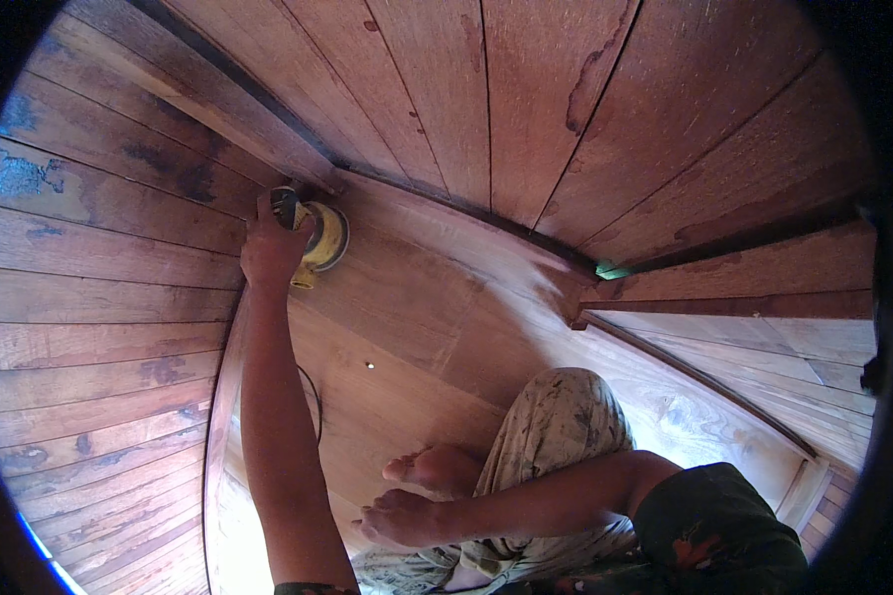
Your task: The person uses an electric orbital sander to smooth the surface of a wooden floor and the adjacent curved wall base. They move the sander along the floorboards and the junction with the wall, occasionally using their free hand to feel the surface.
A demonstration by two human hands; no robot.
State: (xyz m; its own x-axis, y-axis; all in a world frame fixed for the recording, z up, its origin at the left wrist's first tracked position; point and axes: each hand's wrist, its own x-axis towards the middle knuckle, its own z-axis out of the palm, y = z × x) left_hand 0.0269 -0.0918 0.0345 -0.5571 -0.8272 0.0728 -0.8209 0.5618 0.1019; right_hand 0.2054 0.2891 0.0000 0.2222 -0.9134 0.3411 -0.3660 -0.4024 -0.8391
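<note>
My left hand (272, 256) reaches far forward, its fingers closed around the dark-topped body of a yellow and black random orbital sander (325, 238). The sander is at the far left end of the wooden floor, by the corner where the plank walls meet; its round pad is tilted on edge toward the right wall. Close to my legs, my right hand (402, 518) is low beside my bare foot (435, 468), with its fingers curled in. Whatever those fingers hold, if anything, is hidden.
A dark cord (316, 402) lies on the floor (407, 317) beside my left forearm. Stained plank walls rise on the left (99, 297) and ahead (526, 109). A wooden beam (734, 263) juts out at right. My bent knee (571, 397) stands over the floor.
</note>
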